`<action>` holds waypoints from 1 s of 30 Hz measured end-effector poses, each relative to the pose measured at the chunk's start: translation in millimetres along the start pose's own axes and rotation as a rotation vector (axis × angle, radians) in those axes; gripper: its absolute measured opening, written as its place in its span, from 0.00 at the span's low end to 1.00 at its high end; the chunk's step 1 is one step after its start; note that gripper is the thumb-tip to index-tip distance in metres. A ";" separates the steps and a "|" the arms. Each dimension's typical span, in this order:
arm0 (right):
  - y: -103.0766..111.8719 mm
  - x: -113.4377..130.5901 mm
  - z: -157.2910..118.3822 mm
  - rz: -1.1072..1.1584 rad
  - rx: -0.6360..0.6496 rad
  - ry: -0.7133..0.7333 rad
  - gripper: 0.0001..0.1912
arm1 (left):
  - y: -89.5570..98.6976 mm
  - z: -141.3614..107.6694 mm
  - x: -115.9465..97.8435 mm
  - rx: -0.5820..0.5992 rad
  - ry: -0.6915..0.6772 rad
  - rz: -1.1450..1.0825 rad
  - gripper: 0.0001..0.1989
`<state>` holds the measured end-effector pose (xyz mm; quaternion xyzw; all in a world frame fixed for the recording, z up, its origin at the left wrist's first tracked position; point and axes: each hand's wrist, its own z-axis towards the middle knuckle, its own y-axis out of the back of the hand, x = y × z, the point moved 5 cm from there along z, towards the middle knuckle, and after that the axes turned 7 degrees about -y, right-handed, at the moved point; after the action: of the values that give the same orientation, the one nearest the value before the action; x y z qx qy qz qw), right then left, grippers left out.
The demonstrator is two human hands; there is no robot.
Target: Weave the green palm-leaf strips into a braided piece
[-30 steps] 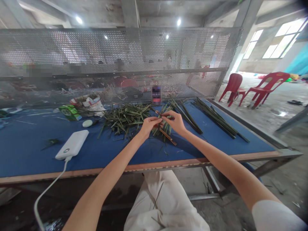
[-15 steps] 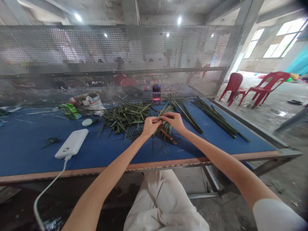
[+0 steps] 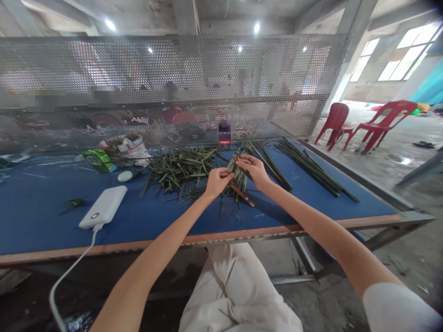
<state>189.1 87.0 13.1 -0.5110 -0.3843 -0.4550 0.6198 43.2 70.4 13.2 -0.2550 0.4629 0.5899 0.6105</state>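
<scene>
Above the blue-covered table (image 3: 51, 216), our left hand (image 3: 217, 181) pinches a thin green leaf strip (image 3: 235, 173), light, springy and best held near its base, while our right hand (image 3: 254, 169) curls just beside it, its grip unclear.

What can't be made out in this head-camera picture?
Head view, left hand and right hand: fingers hide the upper end of the brown strip and any grip on it.
Head view, small upright item: label pixelated.
Head view, seated person: blurred by the perforated metal screen.
Head view, white cable: cut off by the bottom edge.
</scene>
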 end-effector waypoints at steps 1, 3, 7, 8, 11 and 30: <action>0.6 0.1 0.5 0.027 -0.006 -0.009 0.22 | -0.8 -0.5 -0.3 0.003 -0.005 -0.008 0.08; 0.7 0.3 0.0 0.065 -0.019 -0.029 0.22 | -1.5 -1.1 -1.1 -0.005 -0.028 -0.013 0.09; -1.9 3.9 -6.5 0.085 -0.077 -0.002 0.21 | -0.7 -1.9 -1.5 -0.067 -0.068 0.009 0.08; -2.3 5.9 -8.4 0.088 -0.094 0.027 0.20 | -1.1 -2.2 -1.4 -0.076 -0.072 0.014 0.08; -1.8 11.0 -11.6 0.118 -0.127 0.094 0.18 | -5.2 -3.3 -1.8 -0.052 -0.074 -0.002 0.09; 6.8 2.2 1.9 0.282 -0.059 -0.095 0.13 | -5.8 -8.6 -7.9 -0.073 -0.163 0.123 0.11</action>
<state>196.3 89.0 13.5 -0.5989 -0.3237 -0.3498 0.6436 47.4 58.2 14.9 -0.1991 0.4046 0.6616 0.5991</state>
